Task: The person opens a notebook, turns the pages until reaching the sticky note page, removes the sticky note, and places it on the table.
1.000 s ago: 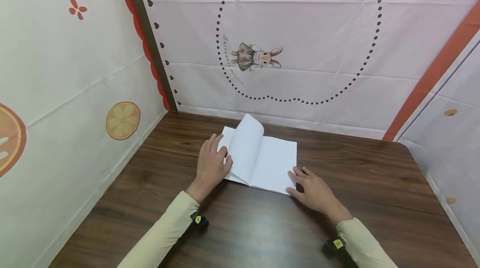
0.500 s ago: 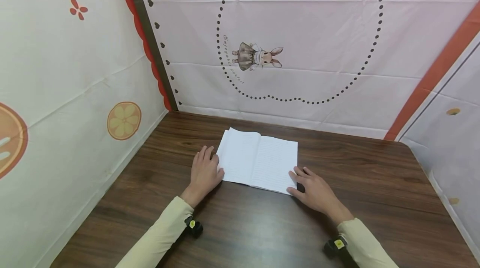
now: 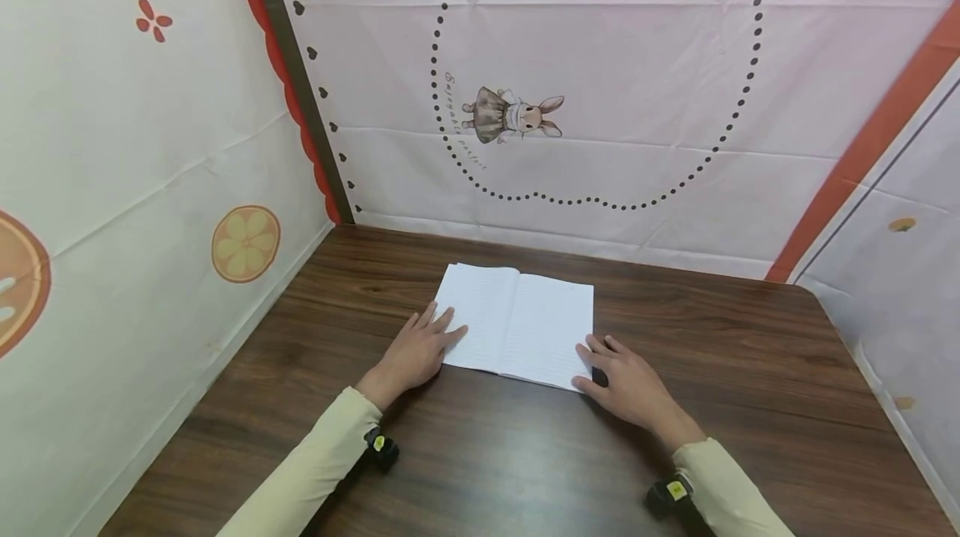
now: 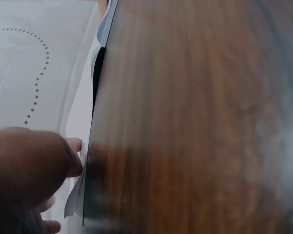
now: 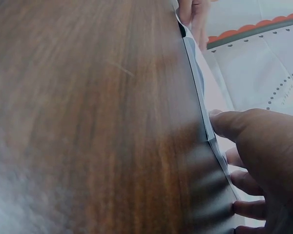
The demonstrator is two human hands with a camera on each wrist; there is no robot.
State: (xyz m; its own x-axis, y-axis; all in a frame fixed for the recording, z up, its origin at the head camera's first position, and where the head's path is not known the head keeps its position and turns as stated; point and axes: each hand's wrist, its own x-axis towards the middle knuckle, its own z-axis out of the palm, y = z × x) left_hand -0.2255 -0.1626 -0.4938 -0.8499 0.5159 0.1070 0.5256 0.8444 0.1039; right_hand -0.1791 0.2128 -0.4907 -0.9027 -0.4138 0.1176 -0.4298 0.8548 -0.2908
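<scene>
An open notebook point(image 3: 551, 324) with white lined pages lies flat on the wooden table, its spine running roughly away from me. My left hand point(image 3: 414, 353) rests on the lower left part of the left page with its fingers spread. On the other side, the right hand point(image 3: 628, 383) touches the right page's edge, its thumb near the lower corner and its fingers above. In the right wrist view the thumb point(image 5: 227, 124) lies on the notebook's near edge. The left wrist view shows that hand's fingers partly hidden behind its dark, blurred near side.
The brown wooden table point(image 3: 495, 454) reaches around the notebook on all sides. Behind it hangs a pale cloth point(image 3: 637, 87) with a printed rabbit, and more printed cloth point(image 3: 150, 145) closes off the left and right sides.
The raised page has come down flat on the left side. My left hand moved left off the notebook, then back onto the left page. The right hand has stayed in place.
</scene>
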